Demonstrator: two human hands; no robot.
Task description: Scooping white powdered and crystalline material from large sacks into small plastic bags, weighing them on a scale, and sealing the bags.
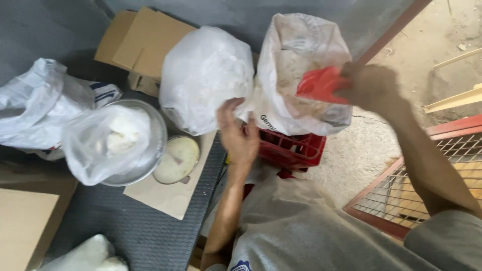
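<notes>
A large open clear plastic sack (301,75) of pale powder stands on a red plastic crate (293,149). The right hand (374,88) is clenched around a red plastic scoop (321,84) inside its mouth; the left hand (240,134), fingers curled, pinches the sack's rim beside a knotted white plastic bag (206,75).

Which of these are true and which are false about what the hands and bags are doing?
1. The right hand holds a red scoop. True.
2. The left hand is inside the metal bowl. False: it grips the edge of the open sack.
3. The open sack sits on a red crate. True.
4. The scoop is blue. False: it is red.
5. A clear plastic bag lies in the metal bowl. True.
</notes>
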